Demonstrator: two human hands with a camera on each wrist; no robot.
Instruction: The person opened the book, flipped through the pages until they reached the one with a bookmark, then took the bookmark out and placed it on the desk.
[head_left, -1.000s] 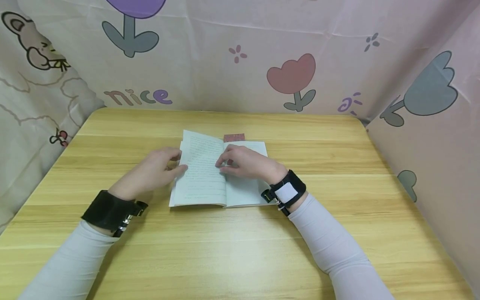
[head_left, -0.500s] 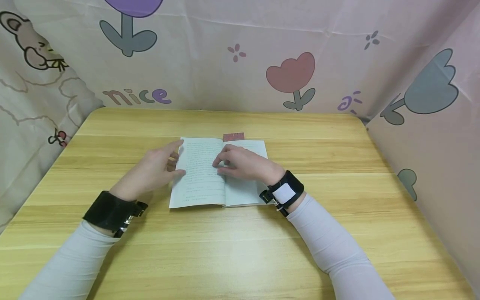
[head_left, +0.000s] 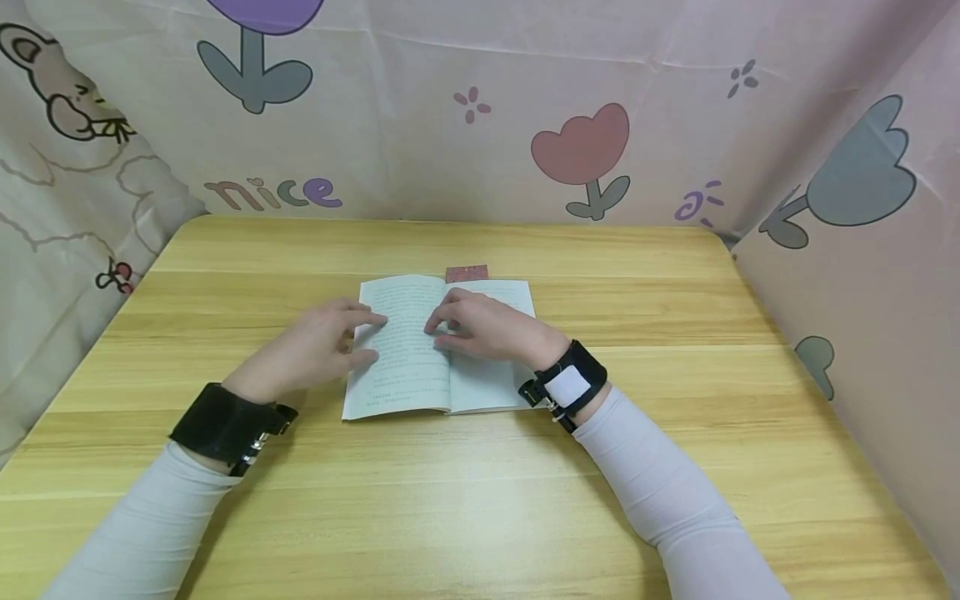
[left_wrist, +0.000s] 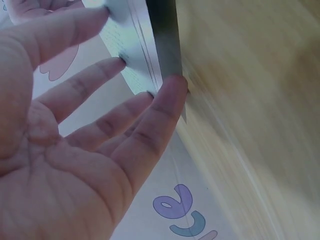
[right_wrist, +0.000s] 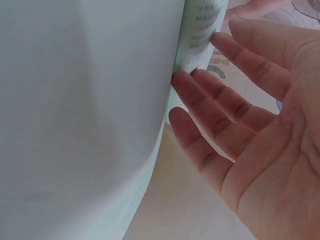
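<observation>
An open paper book with pale, slightly greenish pages and rows of small print (head_left: 412, 367) lies near the middle of a yellowish, wood-grained surface (head_left: 480, 508), its spine running away from the person. The left page bows upward a little.

The bare left hand (head_left: 315, 346) comes in at the book's left edge, its grip apart: thumb and index finger are spread, both reaching over the left page. In the left wrist view, the fingers are extended around the page edge, with fingertips at the paper.

The bare right hand (head_left: 491, 327) lies across the right page, its fingertips by the central fold. Its grip is also apart, the fingers loosely bent and the thumb separate from them; the right wrist view shows fingertips against the paper.

A small dark-red rectangular piece (head_left: 467, 273) shows at the book's far edge; whether it runs beneath the pages cannot be told. Both wrists wear black bands, above light grey sleeves (head_left: 667, 492). Pale cloth printed with cartoon flowers (head_left: 420, 158) hangs behind the surface.
</observation>
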